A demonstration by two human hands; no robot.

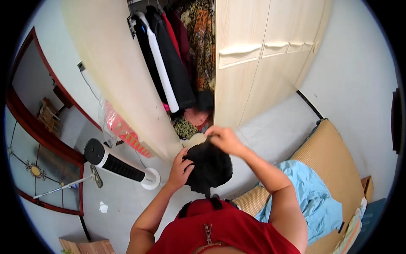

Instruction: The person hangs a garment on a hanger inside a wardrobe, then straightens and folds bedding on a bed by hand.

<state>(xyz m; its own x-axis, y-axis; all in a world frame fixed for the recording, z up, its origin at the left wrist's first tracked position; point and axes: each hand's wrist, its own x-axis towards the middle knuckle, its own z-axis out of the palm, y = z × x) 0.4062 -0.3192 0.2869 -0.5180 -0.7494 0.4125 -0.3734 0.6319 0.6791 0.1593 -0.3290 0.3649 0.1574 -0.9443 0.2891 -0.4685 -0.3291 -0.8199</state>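
Black garment (210, 165) | hanging | left fingers (186, 163) grasping its side | right fingers (214, 131) pinching its top edge

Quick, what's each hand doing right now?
Left hand: closed on the black cloth.
Right hand: closed, pinching the cloth's upper edge.

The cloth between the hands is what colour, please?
The cloth is black, which shows best in the head view.

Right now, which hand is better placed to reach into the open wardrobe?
Probably your right hand: it holds the upper part of the black cloth, nearer the open wardrobe; your left hand is lower, at the cloth's side.
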